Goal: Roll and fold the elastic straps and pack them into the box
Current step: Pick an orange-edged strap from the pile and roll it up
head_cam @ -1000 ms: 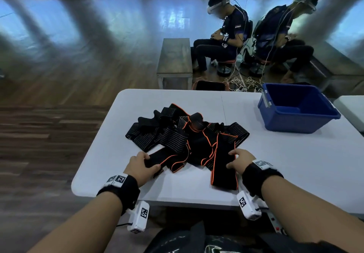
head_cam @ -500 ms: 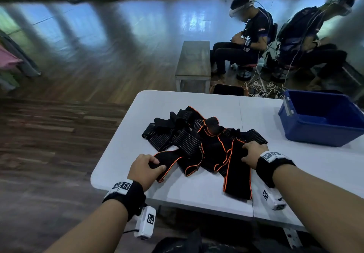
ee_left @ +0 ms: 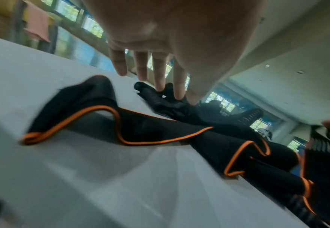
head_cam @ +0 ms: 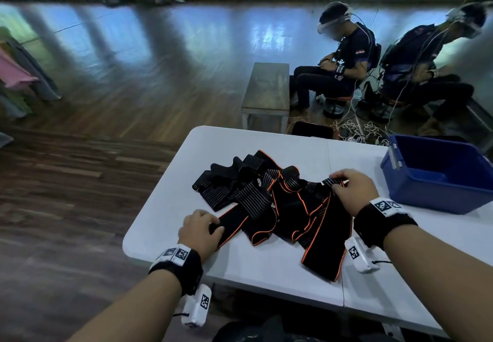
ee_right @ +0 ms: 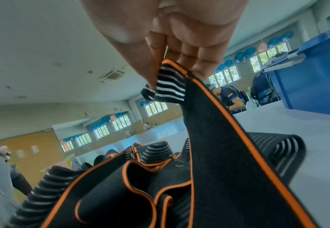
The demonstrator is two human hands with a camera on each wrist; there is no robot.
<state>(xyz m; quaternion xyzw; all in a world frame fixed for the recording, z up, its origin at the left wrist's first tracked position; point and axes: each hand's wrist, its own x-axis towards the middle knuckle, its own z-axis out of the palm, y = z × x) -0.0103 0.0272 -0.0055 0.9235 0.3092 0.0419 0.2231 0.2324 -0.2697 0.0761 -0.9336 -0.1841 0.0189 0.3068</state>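
Note:
A tangled pile of black elastic straps (head_cam: 256, 195) with orange edging and grey stripes lies in the middle of the white table (head_cam: 266, 264). My right hand (head_cam: 337, 181) pinches the striped end of one strap (ee_right: 218, 138) between thumb and fingers (ee_right: 154, 67) and holds it raised above the pile. My left hand (head_cam: 210, 224) lies at the pile's near-left end, its fingers (ee_left: 160, 77) nearly straight, their tips touching a black strap (ee_left: 160, 100). The blue box (head_cam: 437, 189) stands on the table to the right of my right hand and looks empty.
The table's front edge runs just under my wrists, with wooden floor to the left. Behind the table stand a low bench (head_cam: 266, 88) and two seated people (head_cam: 344, 67) with cables on the floor. The box's blue wall (ee_right: 312, 86) is close on the right.
My right hand has moved from the near end of a strap to its far striped end and lifted it. My left hand stays at the pile's near-left end.

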